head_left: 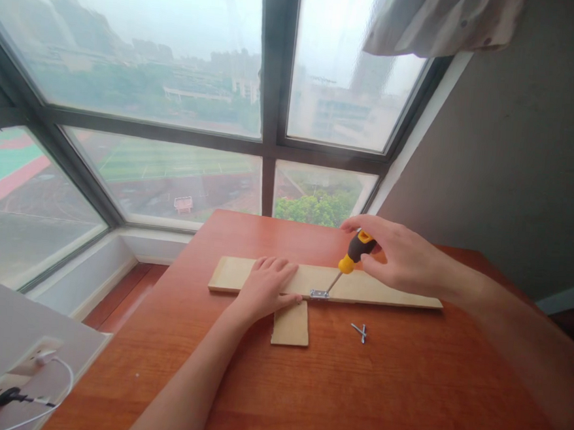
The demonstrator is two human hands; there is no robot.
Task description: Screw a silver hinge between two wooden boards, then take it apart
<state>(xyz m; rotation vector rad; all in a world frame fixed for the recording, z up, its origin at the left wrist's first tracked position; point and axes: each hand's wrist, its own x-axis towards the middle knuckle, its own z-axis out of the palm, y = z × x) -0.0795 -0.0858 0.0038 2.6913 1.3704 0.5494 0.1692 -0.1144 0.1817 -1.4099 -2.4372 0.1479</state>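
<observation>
A long pale wooden board (385, 287) lies across the table, with a small metal hinge (319, 294) at its near edge. My right hand (392, 252) grips a yellow and black screwdriver (361, 246), held at a slant. Its tip meets the right end of the hinge. My left hand (269, 284) rests flat on the board just left of the hinge, fingers stretched out and thumb along the near edge. Below that thumb lies a small wooden piece (291, 325), partly covered by it. To the right, several loose screws (361, 331) lie crossed on the table.
The reddish-brown wooden table (264, 397) reaches to large windows with a dark frame (275, 109). A grey wall (516, 172) stands at the right, and a curtain (442, 23) hangs above. Plugs and a white cable (67, 367) are at the lower left.
</observation>
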